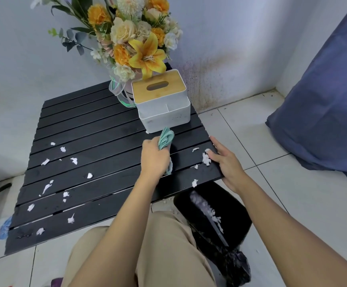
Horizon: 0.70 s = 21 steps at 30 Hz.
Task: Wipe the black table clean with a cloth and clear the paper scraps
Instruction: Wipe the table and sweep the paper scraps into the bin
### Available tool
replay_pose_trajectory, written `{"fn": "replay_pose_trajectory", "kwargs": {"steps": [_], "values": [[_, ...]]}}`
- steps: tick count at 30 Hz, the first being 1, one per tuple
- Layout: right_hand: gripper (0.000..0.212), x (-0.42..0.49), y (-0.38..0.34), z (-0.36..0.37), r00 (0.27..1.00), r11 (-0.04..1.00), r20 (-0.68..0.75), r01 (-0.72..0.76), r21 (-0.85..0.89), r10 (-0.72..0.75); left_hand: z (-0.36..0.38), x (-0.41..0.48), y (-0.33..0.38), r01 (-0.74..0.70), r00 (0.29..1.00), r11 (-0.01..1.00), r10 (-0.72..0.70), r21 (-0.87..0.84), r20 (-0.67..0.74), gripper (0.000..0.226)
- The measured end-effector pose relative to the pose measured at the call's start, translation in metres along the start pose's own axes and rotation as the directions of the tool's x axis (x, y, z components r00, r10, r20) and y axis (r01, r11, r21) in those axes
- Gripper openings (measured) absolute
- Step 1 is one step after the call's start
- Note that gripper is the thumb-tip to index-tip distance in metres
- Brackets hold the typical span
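Crumpled cloth (166, 139) — slatted black table (89, 125)

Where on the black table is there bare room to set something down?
Bare: the far-left slats of the table, between the wall, the bouquet and the tissue box. Crowded: paper scraps dot the near-left half and lie by the right hand.

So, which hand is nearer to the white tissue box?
Left. The left hand, gripping the teal cloth, is just in front of the tissue box; the right hand rests farther off at the right edge of the black table.
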State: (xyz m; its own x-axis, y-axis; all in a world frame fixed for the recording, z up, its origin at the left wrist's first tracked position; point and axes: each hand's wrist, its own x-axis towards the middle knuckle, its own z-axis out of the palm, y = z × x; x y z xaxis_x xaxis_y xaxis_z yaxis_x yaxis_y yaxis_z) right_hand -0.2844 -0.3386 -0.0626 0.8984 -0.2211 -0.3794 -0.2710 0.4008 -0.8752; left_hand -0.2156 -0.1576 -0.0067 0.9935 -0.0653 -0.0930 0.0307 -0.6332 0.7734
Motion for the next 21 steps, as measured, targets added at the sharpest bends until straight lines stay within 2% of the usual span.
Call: {"fn": "replay_pose_trajectory", "kwargs": {"steps": [2, 4, 6, 10, 12, 14, 16, 17, 19, 20, 21], "values": [[0.053, 0.0, -0.001, 0.0, 1.0, 1.0, 0.002, -0.009, 0.014, 0.009, 0.014, 0.007, 0.01, -0.047, 0.998, 0.987, 0.04, 0.155, 0.047, 0.018], [0.053, -0.001, -0.001, 0.0, 1.0, 1.0, -0.001, -0.002, 0.007, 0.002, 0.034, 0.003, 0.015, -0.088, 0.994, 0.965, 0.068, 0.247, 0.088, 0.042], [0.052, -0.001, 0.0, 0.0, 1.0, 0.999, -0.006, 0.021, -0.03, -0.022, 0.047, -0.009, 0.018, -0.171, 0.981, 0.948, 0.137, 0.269, 0.14, 0.055], [0.05, 0.002, 0.004, -0.004, 0.999, 0.997, 0.016, 0.029, -0.071, -0.027, 0.044, -0.04, 0.018, -0.357, 0.913, 0.903, 0.283, 0.238, 0.295, 0.056], [0.049, 0.001, 0.004, -0.004, 1.0, 0.998, 0.009, 0.024, -0.061, -0.024, 0.032, -0.053, 0.019, -0.312, 0.895, 0.936, 0.231, 0.163, 0.382, 0.045], [0.05, 0.0, 0.003, -0.004, 0.999, 0.998, -0.004, 0.036, -0.06, -0.037, 0.014, -0.055, 0.026, -0.169, 0.883, 0.985, 0.138, 0.031, 0.449, 0.022], [0.05, 0.0, 0.003, -0.003, 1.0, 1.0, -0.002, 0.016, -0.025, -0.016, 0.004, -0.041, 0.032, -0.054, 0.913, 0.995, 0.085, -0.088, 0.399, 0.017], [0.049, 0.0, 0.004, -0.002, 1.0, 1.0, 0.0, 0.004, 0.01, -0.004, 0.005, -0.031, 0.032, -0.068, 0.936, 0.993, 0.096, -0.092, 0.339, 0.019], [0.048, 0.002, 0.006, -0.002, 1.0, 0.998, 0.009, -0.004, 0.061, 0.004, 0.018, -0.015, 0.031, -0.136, 0.961, 0.991, 0.132, 0.0, 0.243, 0.02], [0.048, 0.002, 0.005, -0.002, 1.0, 0.997, 0.012, -0.001, 0.073, 0.001, 0.027, -0.01, 0.031, -0.179, 0.961, 0.981, 0.159, 0.072, 0.228, 0.015], [0.048, 0.003, 0.005, -0.002, 1.0, 0.997, 0.011, 0.002, 0.075, -0.002, 0.037, -0.008, 0.028, -0.218, 0.953, 0.965, 0.178, 0.146, 0.247, 0.019]]}}
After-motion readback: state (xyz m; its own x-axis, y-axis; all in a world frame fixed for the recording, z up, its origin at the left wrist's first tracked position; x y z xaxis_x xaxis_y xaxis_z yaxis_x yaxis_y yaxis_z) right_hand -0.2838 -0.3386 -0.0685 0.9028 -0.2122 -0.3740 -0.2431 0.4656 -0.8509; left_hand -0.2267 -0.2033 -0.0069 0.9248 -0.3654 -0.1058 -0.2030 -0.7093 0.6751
